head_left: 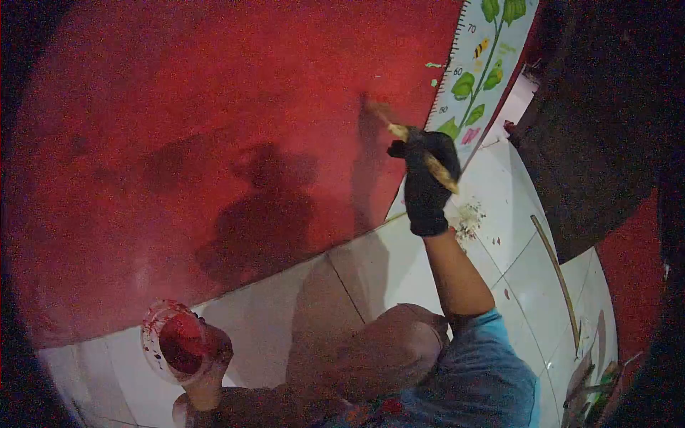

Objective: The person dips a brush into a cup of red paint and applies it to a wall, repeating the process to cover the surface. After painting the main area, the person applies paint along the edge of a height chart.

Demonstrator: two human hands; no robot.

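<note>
My right hand [432,171], in a black glove, is closed round the wooden handle of a brush [442,173]. The brush's blurred tip points up and left at the red wall [300,93]. At the lower left, my left hand [217,349] grips a clear plastic container [165,328] with red paint [184,346] inside and red smears on its rim. Just right of the brush runs a height chart [481,78] with painted leaves, a bee and numbers.
White floor tiles [342,278] meet the wall's lower edge. Pale debris [469,219] lies near my right wrist. A thin stick [556,278] rests on the tiles at the right, below a large dark object [599,128]. Shadows fall on the wall.
</note>
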